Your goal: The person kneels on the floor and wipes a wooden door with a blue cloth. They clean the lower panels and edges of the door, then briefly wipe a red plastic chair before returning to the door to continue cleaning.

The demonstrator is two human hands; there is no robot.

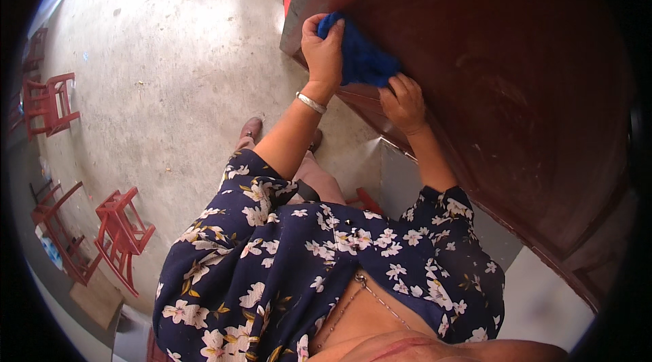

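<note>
A blue cloth (364, 59) stretches between my two hands, in front of a dark red-brown door panel (509, 92). My left hand (326, 51) pinches its upper left end between thumb and fingers, close to the panel's grey, worn edge. At the lower right end, the bent fingers of my right hand (405, 105) grip the cloth. Whether the cloth touches the panel behind it, I cannot tell. Pale scuff marks show on the panel's surface.
Several red wooden chairs stand along the left side, among them a near one (122, 229) and a farther one (51, 105). Grey concrete floor (168, 82) lies beneath, with small bits of litter. My brown shoe (251, 128) is beside the panel's lower edge.
</note>
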